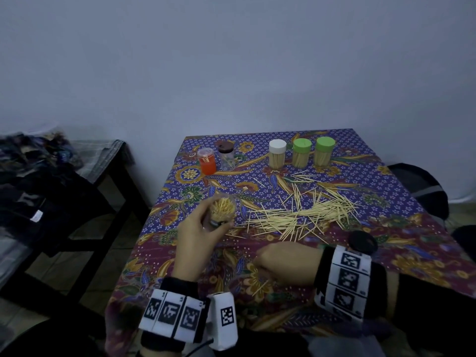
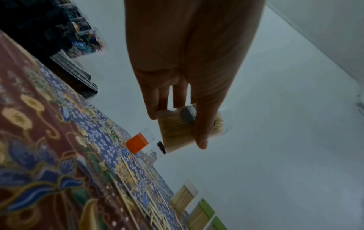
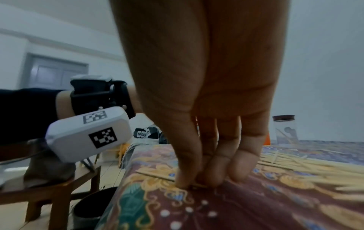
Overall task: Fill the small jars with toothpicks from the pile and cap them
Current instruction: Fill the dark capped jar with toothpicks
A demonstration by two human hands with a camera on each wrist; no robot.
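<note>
My left hand (image 1: 206, 228) grips an open clear jar (image 1: 222, 208) packed with toothpicks and holds it, tilted, above the table's left middle. In the left wrist view the fingers (image 2: 201, 132) wrap round this jar (image 2: 173, 132). The right hand (image 1: 280, 264) rests low on the patterned cloth (image 1: 386, 181) near the front. Its thumb and fingertips (image 3: 185, 179) pinch a toothpick (image 3: 201, 185) lying on the cloth. The loose toothpick pile (image 1: 304, 212) spreads across the middle. A black lid (image 1: 362, 242) lies by my right wrist.
At the back stand three filled, capped jars: one white-lidded (image 1: 277, 153) and two green-lidded (image 1: 301, 152) (image 1: 325, 150). An orange jar (image 1: 206, 161) and a clear dark-lidded jar (image 1: 226, 155) stand back left. A dark side table (image 1: 77, 176) with clothes is at the left.
</note>
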